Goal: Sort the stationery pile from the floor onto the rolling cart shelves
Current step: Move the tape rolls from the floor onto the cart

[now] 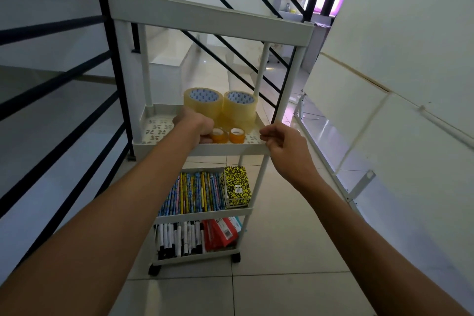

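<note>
Four tiers make up the white rolling cart [210, 19], which stands on pale floor tiles [282, 251] beside a black stair railing [64, 79]. On the second tier, two large rolls of clear tape [239, 108] stand at the far side, just beside each other, and two small amber tape rolls [237, 135] sit at the near edge. The left hand [197, 124] reaches onto this tier, its fingers curled around the left small roll [220, 136], the knuckles close to the left large roll. The right hand [278, 140] pinches the near right corner of the same tier's rim with curled fingers. One tier lower, a row of patterned pencils [195, 192] lies to the left of a yellow-and-black speckled box [237, 186]. On the bottom tier, black-and-white markers [179, 238] lie left of red packets [221, 232]. Black casters [235, 256] carry the frame.
</note>
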